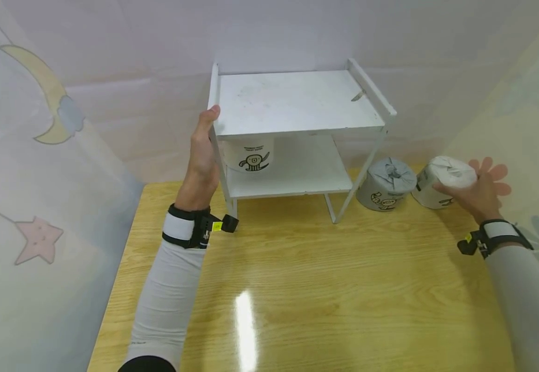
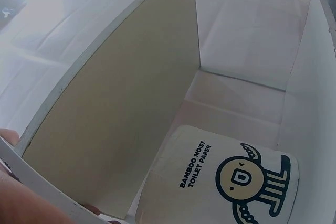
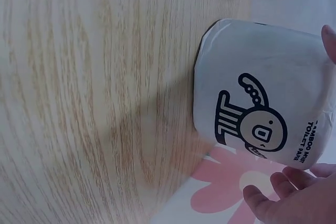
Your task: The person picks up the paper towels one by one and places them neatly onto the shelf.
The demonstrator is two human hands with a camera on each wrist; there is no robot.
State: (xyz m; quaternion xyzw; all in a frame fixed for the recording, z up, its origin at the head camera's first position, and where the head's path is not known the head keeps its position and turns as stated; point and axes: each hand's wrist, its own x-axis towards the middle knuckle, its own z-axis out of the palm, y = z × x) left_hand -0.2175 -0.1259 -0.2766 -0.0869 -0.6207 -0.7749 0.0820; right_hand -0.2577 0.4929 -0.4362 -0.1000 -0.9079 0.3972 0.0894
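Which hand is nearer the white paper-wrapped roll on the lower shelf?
Left. The left hand grips the left side of the white two-tier rack, beside that roll; the right hand is well to its right, on another paper-wrapped roll.

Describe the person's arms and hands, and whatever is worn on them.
The left hand and right hand are bare, with no gloves. Pale grey sleeves reach black-and-white wrist straps, each carrying a small black box and a yellow label.
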